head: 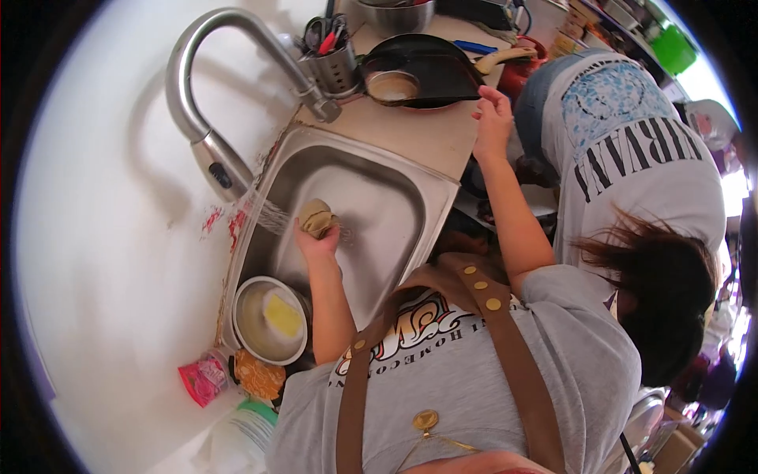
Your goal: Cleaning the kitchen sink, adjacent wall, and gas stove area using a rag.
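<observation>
In my left hand (pixel 318 242) is a small tan lump (pixel 318 218), held above the basin of a stainless steel sink (pixel 379 237); I cannot tell exactly what it is. Water (pixel 272 216) sprays from the head of a gooseneck faucet (pixel 220 166), just to the left of that lump. My right hand (pixel 494 121) is raised beyond the sink's right rim, its fingers apart and slightly bent. Its fingertips lie at the edge of a black pan (pixel 444 65) on the counter; contact is unclear. A shallow round dish (pixel 392 86) shows inside the pan.
A metal pot (pixel 238 320) with a yellow sponge (pixel 282 315) stands at the sink's near left corner. Beside it are a pink container (pixel 203 379) and an orange cloth (pixel 259 373). A utensil holder (pixel 333 72) and steel bowl (pixel 400 18) stand behind. Another person (pixel 639 166) bends close at right.
</observation>
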The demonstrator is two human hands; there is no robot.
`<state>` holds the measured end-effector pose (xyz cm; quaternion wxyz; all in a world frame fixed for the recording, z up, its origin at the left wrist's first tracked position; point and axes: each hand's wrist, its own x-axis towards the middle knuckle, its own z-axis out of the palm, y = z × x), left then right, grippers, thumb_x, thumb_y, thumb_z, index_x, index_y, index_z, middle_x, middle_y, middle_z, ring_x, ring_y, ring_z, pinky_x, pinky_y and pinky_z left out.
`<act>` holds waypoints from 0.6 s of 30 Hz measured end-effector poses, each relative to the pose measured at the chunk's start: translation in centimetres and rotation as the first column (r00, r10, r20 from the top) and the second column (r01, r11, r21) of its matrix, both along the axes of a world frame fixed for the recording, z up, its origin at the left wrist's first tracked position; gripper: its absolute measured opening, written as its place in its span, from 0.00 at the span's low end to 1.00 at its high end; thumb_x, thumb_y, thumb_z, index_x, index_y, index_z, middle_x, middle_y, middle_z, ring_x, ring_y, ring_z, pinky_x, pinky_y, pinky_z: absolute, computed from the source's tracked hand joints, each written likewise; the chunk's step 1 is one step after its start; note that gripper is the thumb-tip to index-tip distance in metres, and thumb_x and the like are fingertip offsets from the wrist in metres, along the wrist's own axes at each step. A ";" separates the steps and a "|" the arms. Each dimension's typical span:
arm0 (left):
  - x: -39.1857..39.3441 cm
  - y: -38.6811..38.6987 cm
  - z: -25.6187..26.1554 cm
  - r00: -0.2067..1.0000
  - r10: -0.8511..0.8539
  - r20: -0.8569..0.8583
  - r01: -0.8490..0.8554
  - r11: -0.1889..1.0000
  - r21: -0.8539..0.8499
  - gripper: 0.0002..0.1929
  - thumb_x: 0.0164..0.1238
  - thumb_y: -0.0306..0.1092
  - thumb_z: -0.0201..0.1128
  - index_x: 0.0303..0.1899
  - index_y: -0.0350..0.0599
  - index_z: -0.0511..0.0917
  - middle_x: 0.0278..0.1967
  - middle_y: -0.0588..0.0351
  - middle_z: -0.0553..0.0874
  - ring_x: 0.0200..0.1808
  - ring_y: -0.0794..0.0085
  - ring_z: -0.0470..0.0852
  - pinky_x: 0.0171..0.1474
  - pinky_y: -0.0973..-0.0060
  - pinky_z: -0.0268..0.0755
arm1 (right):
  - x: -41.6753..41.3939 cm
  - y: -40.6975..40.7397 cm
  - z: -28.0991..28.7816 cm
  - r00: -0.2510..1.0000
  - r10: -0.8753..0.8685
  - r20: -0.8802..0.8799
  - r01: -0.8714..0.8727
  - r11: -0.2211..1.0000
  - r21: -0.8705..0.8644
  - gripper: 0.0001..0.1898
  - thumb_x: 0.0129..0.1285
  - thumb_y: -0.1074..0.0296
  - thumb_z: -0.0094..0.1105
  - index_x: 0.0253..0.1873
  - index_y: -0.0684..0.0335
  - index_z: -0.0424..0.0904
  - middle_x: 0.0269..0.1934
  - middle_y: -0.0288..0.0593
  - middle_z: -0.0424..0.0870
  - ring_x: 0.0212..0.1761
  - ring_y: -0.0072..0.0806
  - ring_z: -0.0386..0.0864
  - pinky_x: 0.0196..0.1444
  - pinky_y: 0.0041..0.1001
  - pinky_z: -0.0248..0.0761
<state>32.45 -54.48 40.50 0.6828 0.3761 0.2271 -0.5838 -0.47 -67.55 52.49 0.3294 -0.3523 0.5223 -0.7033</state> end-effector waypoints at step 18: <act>0.0 1.7 9.2 0.646 0.011 0.764 0.292 0.920 -0.260 0.12 0.56 0.31 0.58 0.42 0.42 0.72 0.36 0.53 0.78 0.37 0.69 0.78 0.39 0.73 0.72 | 18.4 10.2 -1.2 -0.039 0.835 0.549 -0.991 -0.103 0.085 0.25 0.56 0.66 0.59 0.58 0.58 0.63 0.52 0.45 0.69 0.46 0.28 0.73 0.43 0.26 0.69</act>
